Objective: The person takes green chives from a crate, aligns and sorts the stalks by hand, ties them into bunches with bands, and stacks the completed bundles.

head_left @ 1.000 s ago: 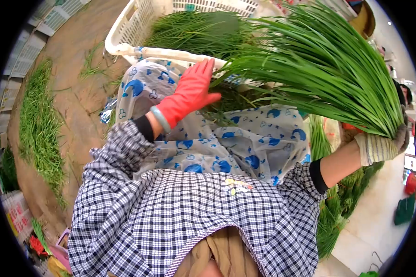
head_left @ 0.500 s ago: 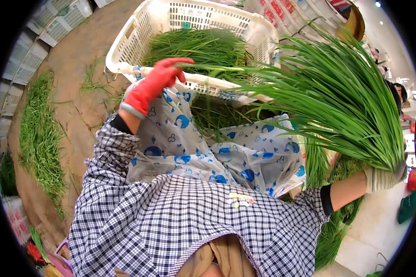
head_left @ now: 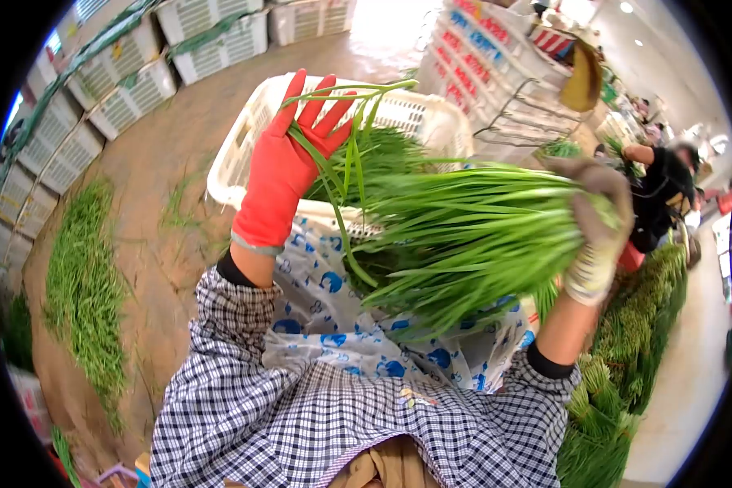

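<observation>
My right hand (head_left: pixel 598 215), in a grey and cream glove, is closed around the pale stem end of a big bunch of garlic chives (head_left: pixel 480 236). The leaves point left, above the patterned plastic sheet (head_left: pixel 358 354) at my lap. My left hand (head_left: pixel 301 150), in a red glove, is raised with fingers spread, over the near left part of a white plastic crate (head_left: pixel 240 154). A few loose chive leaves (head_left: pixel 354 163) lie across its fingers and dangle down. More cut leaves (head_left: pixel 394 154) lie inside the crate.
Scattered leaves (head_left: pixel 85 276) form a long heap on the brown floor at left. White crates (head_left: pixel 130 89) are stacked along the far left. A row of chive bundles (head_left: pixel 626 350) lies at right. Another person (head_left: pixel 663 191) in dark clothes is beyond it.
My right hand has brought the bunch inward and left, turning it so the leaves lie nearly level. My left hand has risen and its fingers have spread. The camera view has shifted up.
</observation>
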`<state>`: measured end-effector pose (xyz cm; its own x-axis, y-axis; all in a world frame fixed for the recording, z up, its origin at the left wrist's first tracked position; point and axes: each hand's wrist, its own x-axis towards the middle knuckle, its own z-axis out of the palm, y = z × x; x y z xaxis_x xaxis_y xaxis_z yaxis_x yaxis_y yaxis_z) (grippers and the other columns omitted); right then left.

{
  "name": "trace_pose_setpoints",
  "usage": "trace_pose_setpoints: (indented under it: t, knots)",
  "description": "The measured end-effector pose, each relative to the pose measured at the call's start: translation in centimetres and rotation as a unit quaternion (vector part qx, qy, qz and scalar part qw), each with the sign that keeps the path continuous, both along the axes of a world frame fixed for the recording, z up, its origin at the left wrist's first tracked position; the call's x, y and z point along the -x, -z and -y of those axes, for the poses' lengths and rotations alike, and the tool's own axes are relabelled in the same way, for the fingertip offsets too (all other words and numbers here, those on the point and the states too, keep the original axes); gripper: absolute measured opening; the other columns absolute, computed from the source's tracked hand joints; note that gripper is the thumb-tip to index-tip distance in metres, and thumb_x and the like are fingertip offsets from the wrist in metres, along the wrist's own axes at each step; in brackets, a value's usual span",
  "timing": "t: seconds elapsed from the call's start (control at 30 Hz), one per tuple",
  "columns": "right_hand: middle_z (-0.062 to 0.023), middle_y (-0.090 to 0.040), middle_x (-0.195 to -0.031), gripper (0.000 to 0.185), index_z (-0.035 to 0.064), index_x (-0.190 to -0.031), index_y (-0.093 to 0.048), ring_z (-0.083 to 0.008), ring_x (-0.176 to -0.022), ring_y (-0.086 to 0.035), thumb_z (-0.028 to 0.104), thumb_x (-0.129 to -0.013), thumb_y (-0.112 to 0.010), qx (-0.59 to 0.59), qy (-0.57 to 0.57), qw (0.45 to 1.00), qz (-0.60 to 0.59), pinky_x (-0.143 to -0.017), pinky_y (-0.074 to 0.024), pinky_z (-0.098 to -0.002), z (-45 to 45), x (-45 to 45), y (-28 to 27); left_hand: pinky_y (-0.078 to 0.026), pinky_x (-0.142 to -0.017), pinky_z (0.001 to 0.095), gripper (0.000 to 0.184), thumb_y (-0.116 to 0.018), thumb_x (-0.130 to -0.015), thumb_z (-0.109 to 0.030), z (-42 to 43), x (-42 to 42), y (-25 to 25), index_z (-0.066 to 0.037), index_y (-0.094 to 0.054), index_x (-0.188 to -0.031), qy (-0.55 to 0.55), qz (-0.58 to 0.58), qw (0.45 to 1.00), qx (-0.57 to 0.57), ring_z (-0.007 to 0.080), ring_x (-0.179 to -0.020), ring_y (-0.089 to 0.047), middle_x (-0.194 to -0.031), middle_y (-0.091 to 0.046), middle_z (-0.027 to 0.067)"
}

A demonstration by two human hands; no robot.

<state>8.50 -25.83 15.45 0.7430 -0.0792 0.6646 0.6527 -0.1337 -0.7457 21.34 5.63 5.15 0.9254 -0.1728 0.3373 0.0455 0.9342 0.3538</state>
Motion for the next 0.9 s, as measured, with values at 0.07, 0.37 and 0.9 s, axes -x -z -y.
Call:
trace_pose_setpoints:
  t: [0.07, 0.37, 0.9]
  knots:
    - [-0.0112, -0.067, -0.099, 0.036, 0.0010, -0.109, -0.061, -0.0204, -0.091, -0.063, 0.005, -0.074, -0.069, 0.035, 0.030, 0.996, -0.070, -0.088, -0.0497, -0.0334, -1.8, -0.8, -0.2, -0.037, -0.107, 0.0574, 0.044, -0.041, -0.102, -0.019, 2.1, 0.5, -1.9, -0.017, -0.038, -0.146, 0.037, 0.022, 0.999, 0.021, 0.0430, -0.134, -0.039, -0.150, -0.037, 0.0168]
    - [-0.0050, -0.067, -0.100, 0.063, 0.0021, -0.136, -0.051, -0.0115, -0.092, -0.061, -0.005, -0.076, -0.066, -0.067, -0.080, 0.985, -0.135, -0.085, -0.0494, -0.0256, -4.5, -3.0, 0.3, -0.037, -0.107, 0.0568, 0.047, -0.043, -0.102, -0.023, 7.4, 3.3, -3.3, -0.018, -0.036, -0.147, 0.134, 0.018, 0.990, 0.025, 0.0431, -0.132, -0.042, -0.150, -0.037, 0.0174]
    - [-0.0130, -0.066, -0.104, 0.024, 0.0015, -0.105, -0.063, -0.0249, -0.094, -0.064, 0.014, -0.084, -0.063, -0.107, 0.080, 0.991, -0.031, -0.090, -0.0511, -0.0378, 6.9, -3.7, -1.2, -0.044, -0.100, 0.0379, 0.056, -0.067, -0.090, -0.033, 0.1, -4.4, 1.2, -0.023, -0.047, -0.141, -0.394, 0.248, 0.546, -0.696, 0.0290, -0.120, -0.056, -0.128, -0.060, 0.0183]
